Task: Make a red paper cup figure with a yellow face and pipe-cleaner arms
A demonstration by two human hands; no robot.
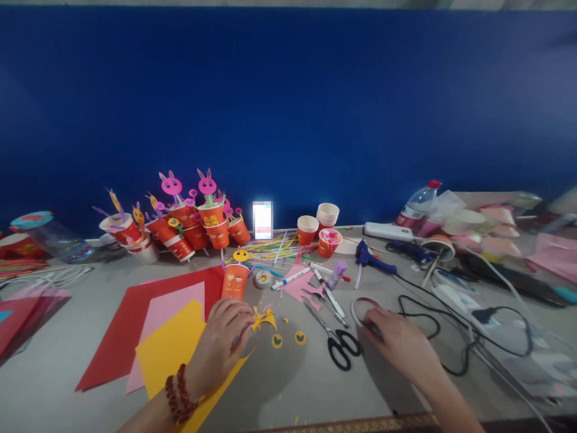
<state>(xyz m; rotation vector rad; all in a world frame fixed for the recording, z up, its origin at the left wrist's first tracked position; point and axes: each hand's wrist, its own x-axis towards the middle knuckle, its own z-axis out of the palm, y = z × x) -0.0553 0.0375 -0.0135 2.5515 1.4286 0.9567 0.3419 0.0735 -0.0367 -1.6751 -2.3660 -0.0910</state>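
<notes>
My left hand (223, 340), with a red beaded bracelet at its wrist, is over the yellow paper (174, 343), just in front of a red paper cup with a yellow face (235, 282). Its fingers are curled, and whether they hold anything is hidden. Yellow scraps (265, 319) lie beside its fingertips. Two small yellow round pieces with dark marks (276, 341) are on the table to its right. At a roll of tape (360, 302), my right hand (390, 334) has its fingers bent on the near edge. Black-handled scissors (340, 349) lie between my hands.
Decorated cups (214, 225) crowd the back left. Plain cups (307, 230) stand behind markers (291, 278) and a purple glue stick (337, 275). A blue glue gun (372, 258), black cables (424, 307), a bottle (417, 204) and a power strip (487, 325) occupy the right.
</notes>
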